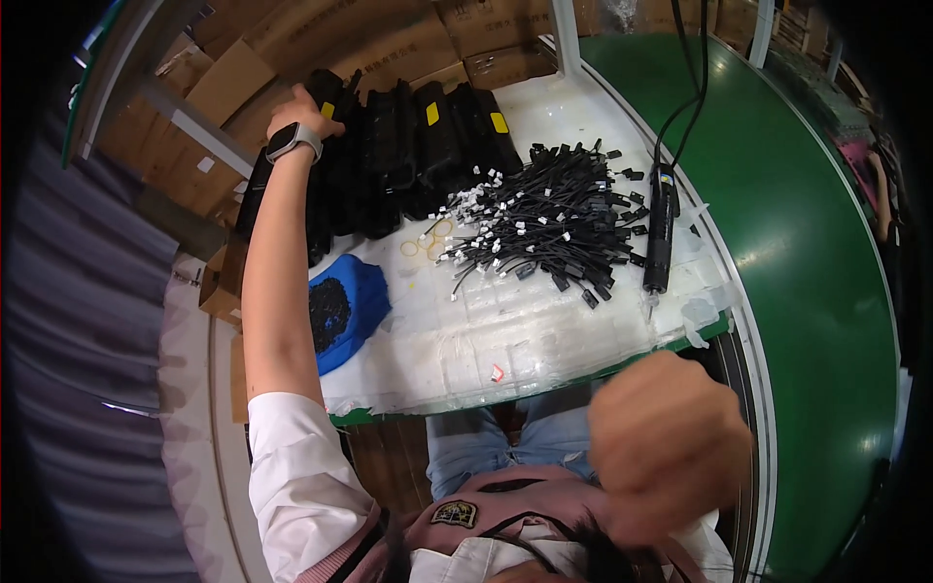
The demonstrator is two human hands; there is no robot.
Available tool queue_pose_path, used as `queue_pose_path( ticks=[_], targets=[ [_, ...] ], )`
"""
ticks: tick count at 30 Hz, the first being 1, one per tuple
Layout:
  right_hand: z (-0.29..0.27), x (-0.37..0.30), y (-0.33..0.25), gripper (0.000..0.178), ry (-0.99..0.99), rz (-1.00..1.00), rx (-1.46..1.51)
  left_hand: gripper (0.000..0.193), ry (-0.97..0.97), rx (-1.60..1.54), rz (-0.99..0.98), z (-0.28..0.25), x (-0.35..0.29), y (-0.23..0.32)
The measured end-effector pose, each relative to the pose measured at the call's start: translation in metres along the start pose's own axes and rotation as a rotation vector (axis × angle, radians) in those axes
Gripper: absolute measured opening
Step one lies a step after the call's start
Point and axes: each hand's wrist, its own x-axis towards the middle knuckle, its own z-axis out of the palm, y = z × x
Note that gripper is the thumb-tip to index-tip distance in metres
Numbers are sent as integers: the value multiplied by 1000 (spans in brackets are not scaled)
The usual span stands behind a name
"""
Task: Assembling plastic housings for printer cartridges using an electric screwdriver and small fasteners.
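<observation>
My left hand (pixel 299 115), a watch on its wrist, reaches to the far left of the table. Its fingers and thumb are closed around the end of a long black plastic part with a yellow label (pixel 328 111); some of the fingertips are hidden. More long black plastic parts (pixel 391 136) lie side by side to the right of it, several with yellow labels. Close to my body, above the table's near right corner, my right hand (pixel 671 437) is smeared by motion. Its fingers look curled, but whether they hold anything does not show.
A heap of short black cables with white connectors (pixel 544 219) covers the middle right. Beside it hangs a black electric screwdriver (pixel 661 233) on its cord. A blue bag of small black screws (pixel 364 301) lies near left, rubber bands (pixel 428 241) centrally. A green conveyor belt (pixel 777 214) runs rightward.
</observation>
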Motion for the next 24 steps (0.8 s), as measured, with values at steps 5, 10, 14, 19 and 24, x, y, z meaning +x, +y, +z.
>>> queue_pose_path(
  ticks=[5,10,14,19,24],
  targets=[
    [-7,-13,35,23,-10,-39,-252,84,15,41,-87,-7,-6,-5],
    [-8,-17,44,17,-16,43,-348,63,-45,35,-15,-12,-5,-4],
    [-1,-20,52,14,-23,108,-400,36,48,-24,10,4,-12,-7],
    [0,-31,58,9,33,240,-483,66,118,-379,98,4,-23,-41],
    [2,-33,78,9,115,406,-450,76,860,-580,-289,48,-108,-200]
  ],
)
